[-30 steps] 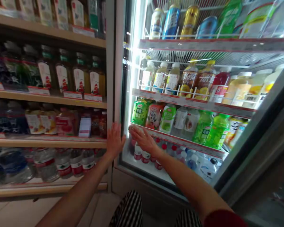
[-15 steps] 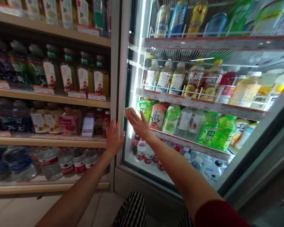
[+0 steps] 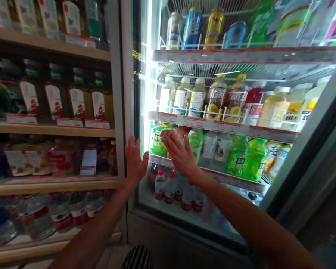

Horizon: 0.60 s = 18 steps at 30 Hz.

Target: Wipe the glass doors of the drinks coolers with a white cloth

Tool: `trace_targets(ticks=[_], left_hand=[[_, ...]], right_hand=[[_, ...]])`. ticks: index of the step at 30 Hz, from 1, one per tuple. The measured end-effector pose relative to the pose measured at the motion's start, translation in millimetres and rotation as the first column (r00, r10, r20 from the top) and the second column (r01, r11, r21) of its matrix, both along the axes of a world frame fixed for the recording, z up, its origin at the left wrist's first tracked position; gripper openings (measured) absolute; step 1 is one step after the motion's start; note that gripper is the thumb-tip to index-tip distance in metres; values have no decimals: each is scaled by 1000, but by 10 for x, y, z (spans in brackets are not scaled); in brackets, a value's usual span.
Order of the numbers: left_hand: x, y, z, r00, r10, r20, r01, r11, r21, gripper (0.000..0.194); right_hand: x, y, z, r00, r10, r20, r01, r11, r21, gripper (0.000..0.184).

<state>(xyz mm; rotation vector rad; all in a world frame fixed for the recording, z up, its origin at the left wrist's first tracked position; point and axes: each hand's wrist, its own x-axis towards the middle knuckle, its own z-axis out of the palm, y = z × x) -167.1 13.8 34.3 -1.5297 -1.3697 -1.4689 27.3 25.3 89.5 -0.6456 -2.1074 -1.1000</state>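
My left hand (image 3: 136, 161) rests against the grey frame (image 3: 127, 93) at the left of the lit drinks fridge, fingers stretched out and apart, holding nothing. A crumpled pale cloth (image 3: 167, 135) lies under the fingertips of my right hand (image 3: 183, 155), pressed flat to the glass door. Behind the glass, at that height, a green drink bottle (image 3: 157, 140) stands to the left of the cloth. Another green-labelled bottle (image 3: 196, 140) shows to its right. My right fingers partly cover a reddish bottle between them.
Cans (image 3: 192, 29) and bottles line the fridge's upper shelves. Small red-capped bottles (image 3: 170, 186) stand at its bottom. A wooden shelf unit (image 3: 53, 129) with bottled drinks is on the left. The dark door edge (image 3: 302, 160) slants along the right.
My right hand has moved the cloth up and left over the glass, then back to the right. My left hand stays on the frame. The view has shifted somewhat.
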Motion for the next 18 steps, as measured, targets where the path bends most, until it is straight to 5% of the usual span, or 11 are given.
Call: trace_targets(ticks=[6, 10, 14, 18], left_hand=[[177, 209, 751, 993, -117, -4, 115, 968, 225, 53], [280, 298, 1070, 987, -160, 2, 153, 948, 280, 54], [397, 240, 1111, 986, -168, -21, 167, 939, 301, 56], [371, 61, 945, 990, -137, -34, 141, 960, 243, 54]], right_hand=[[37, 42, 32, 991, 38, 128, -42, 999, 31, 50], [32, 13, -46, 968, 32, 247, -42, 998, 38, 48], [73, -52, -122, 960, -2, 279, 2, 1000, -2, 48], [374, -86, -6, 992, -9, 124, 13, 999, -33, 52]])
